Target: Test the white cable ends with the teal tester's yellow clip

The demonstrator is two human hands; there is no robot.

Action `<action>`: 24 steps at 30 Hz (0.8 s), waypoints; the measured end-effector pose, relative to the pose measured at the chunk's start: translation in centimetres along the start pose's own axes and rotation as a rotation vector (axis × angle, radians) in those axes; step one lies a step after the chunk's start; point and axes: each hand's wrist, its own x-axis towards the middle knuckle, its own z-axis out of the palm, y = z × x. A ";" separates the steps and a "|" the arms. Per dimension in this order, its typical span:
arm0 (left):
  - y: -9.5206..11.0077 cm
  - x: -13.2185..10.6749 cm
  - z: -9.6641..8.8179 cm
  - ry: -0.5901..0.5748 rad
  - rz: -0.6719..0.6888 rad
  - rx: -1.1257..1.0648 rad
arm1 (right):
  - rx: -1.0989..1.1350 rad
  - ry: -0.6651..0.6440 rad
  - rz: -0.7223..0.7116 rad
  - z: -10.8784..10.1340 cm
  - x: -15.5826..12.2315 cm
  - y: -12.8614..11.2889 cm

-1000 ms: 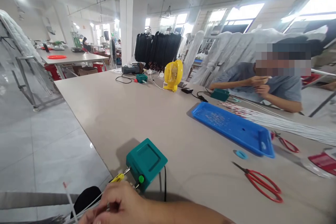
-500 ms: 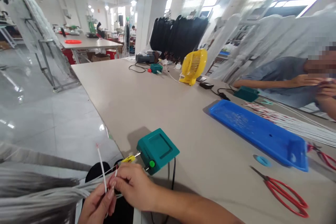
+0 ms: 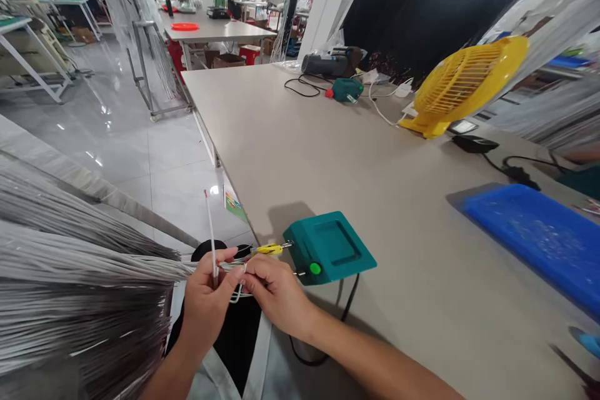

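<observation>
My left hand [image 3: 209, 300] is closed round a thin white cable [image 3: 210, 229] that sticks straight up from it. My right hand [image 3: 274, 290] pinches the end of another white cable close to the left hand, just in front of a small green box [image 3: 334, 248] with a green button. A yellow probe [image 3: 269, 249] juts from the box's left side, right above my fingers. A thick bundle of white cables [image 3: 70, 275] fans out to the left, its ends meeting at my hands.
A beige table [image 3: 290, 137] carries a blue tray [image 3: 539, 237] at right, a yellow fan [image 3: 464, 84], a second green box [image 3: 347, 89], black cords and a dark device. A metal rack [image 3: 150, 69] stands on the tiled floor at left. People sit at far tables.
The view has swung left and down. Both hands have risen into view and come together at the cable ends. The red scissors and the person at right have left the view.
</observation>
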 end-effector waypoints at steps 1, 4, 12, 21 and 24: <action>-0.3 -0.1 0.2 -0.017 0.036 0.011 | -0.001 0.000 -0.005 0.0 0.0 0.1; -1.0 -0.1 0.6 -0.011 0.089 -0.002 | 0.000 -0.023 -0.059 -0.2 -0.1 0.2; -0.1 -0.4 0.4 -0.039 -0.036 -0.030 | 0.070 0.137 -0.064 -1.9 0.5 -0.4; -0.4 -0.4 0.5 -0.147 -0.032 -0.033 | 0.008 0.202 -0.155 -1.0 0.4 -0.1; -0.9 -0.8 0.1 -0.170 -0.073 -0.093 | -0.016 0.186 -0.190 -1.1 0.5 0.2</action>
